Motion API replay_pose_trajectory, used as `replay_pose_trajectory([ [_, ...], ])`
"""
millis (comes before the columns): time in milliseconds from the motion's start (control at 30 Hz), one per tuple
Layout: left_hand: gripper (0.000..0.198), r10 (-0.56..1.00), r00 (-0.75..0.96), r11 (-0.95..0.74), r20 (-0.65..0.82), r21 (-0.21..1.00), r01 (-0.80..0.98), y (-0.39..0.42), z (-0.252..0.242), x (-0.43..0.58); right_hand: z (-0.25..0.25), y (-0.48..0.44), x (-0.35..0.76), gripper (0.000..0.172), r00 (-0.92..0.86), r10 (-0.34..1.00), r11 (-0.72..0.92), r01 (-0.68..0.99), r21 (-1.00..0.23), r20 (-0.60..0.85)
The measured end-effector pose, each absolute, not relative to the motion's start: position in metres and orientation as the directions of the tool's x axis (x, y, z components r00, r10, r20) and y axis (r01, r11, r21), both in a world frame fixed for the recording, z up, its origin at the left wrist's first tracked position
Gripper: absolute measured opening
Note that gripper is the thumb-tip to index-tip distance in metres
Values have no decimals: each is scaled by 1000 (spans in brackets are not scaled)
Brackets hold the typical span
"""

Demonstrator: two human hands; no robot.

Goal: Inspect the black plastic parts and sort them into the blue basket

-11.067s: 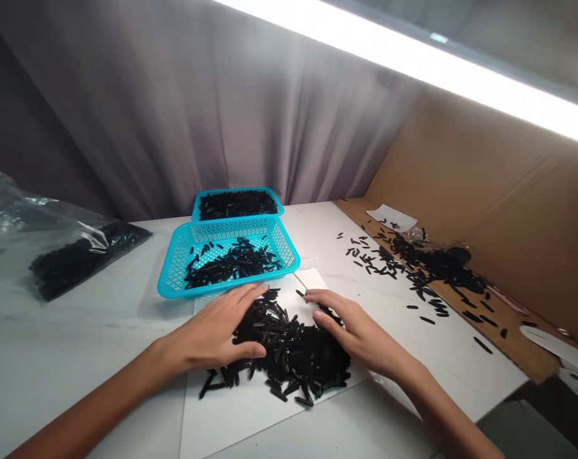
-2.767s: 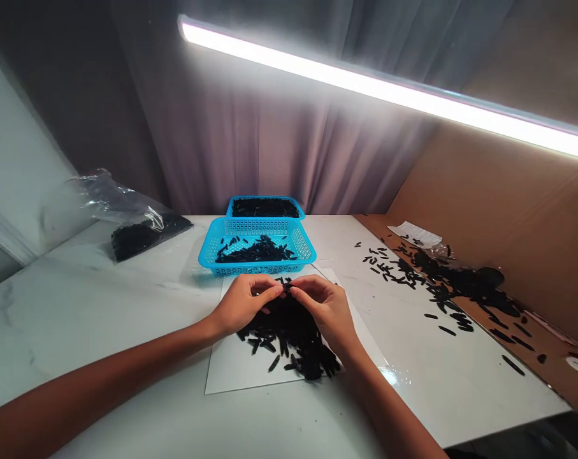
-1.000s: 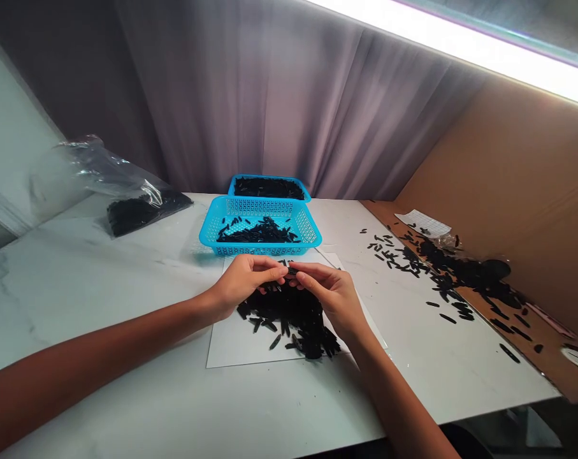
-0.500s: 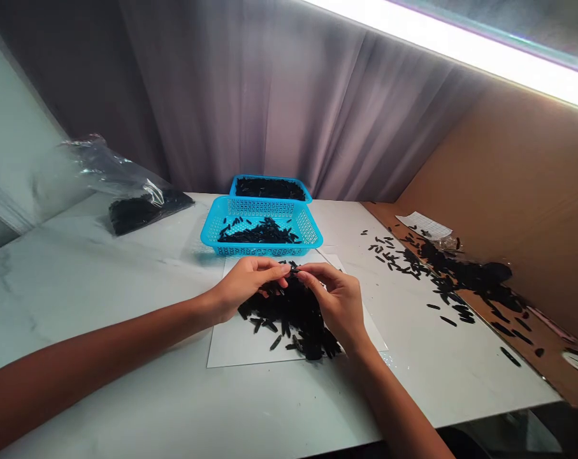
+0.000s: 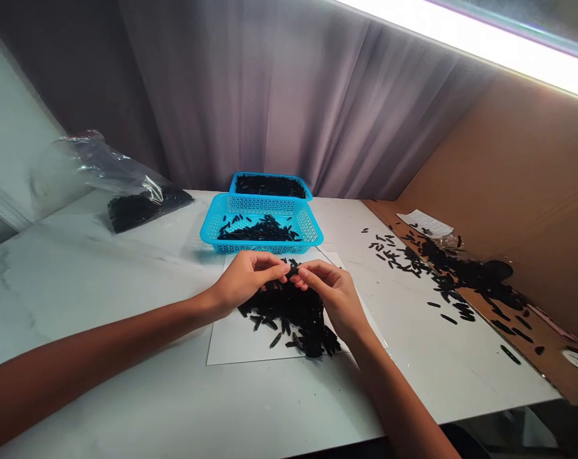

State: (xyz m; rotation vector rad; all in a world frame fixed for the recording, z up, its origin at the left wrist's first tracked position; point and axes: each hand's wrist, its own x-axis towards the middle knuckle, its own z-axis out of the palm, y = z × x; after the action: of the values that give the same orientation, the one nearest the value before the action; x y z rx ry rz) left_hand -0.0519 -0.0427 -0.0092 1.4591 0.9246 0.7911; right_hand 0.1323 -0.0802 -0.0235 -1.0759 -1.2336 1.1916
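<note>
My left hand and my right hand meet fingertip to fingertip, both pinching a small dark elongated piece. Its exact kind is too small to make out. Below them a heap of black elongated pieces lies on a white sheet, with some loose ones spread toward its near side. Just beyond my hands stands a blue perforated basket, partly filled with similar black pieces.
Behind it is a second blue basket, full of black pieces. A clear plastic bag with black contents rests at the left. Scattered black pieces cover the right side, beside a brown board. A bright lamp hangs overhead.
My fingertips stay pinched on the small dark piece, with my right fingers slightly shifted around it. The view has moved very slightly; the baskets and heap look the same.
</note>
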Motion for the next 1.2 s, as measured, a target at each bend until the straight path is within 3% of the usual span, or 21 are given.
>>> replay_pose_trajectory([
  [267, 26, 867, 483, 107, -124, 992, 62, -47, -5, -53, -19, -82, 135, 22, -111, 993, 29, -130, -991, 43],
  [567, 29, 870, 486, 52, -81, 996, 73, -45, -7, -51, -18, -81, 137, 21, -81, 997, 10, -126, -992, 21],
  [700, 36, 891, 425, 130, -162, 986, 103, -43, -8, -50, -23, -80, 136, 19, 12, 996, 93, -59, -994, 92],
  [800, 37, 886, 426, 146, -182, 983, 115, -43, -8, -50, -26, -82, 134, 9, 77, 967, 236, 81, -968, 243],
  [867, 36, 875, 454, 137, -167, 986, 98, -44, -8, -51, -27, -84, 133, 4, 82, 908, 378, 261, -888, 410],
  [967, 31, 862, 484, 127, -150, 989, 80, -46, -6, -52, -28, -88, 133, 11, 38, 805, 518, 442, -732, 592],
  [1067, 26, 864, 484, 109, -136, 991, 83, -46, -4, -53, -28, -89, 134, 14, 24, 781, 549, 451, -703, 625],
  [1200, 24, 862, 490, 115, -132, 991, 66, -46, -2, -53, -28, -88, 134, 13, 61, 827, 512, 332, -792, 560],
])
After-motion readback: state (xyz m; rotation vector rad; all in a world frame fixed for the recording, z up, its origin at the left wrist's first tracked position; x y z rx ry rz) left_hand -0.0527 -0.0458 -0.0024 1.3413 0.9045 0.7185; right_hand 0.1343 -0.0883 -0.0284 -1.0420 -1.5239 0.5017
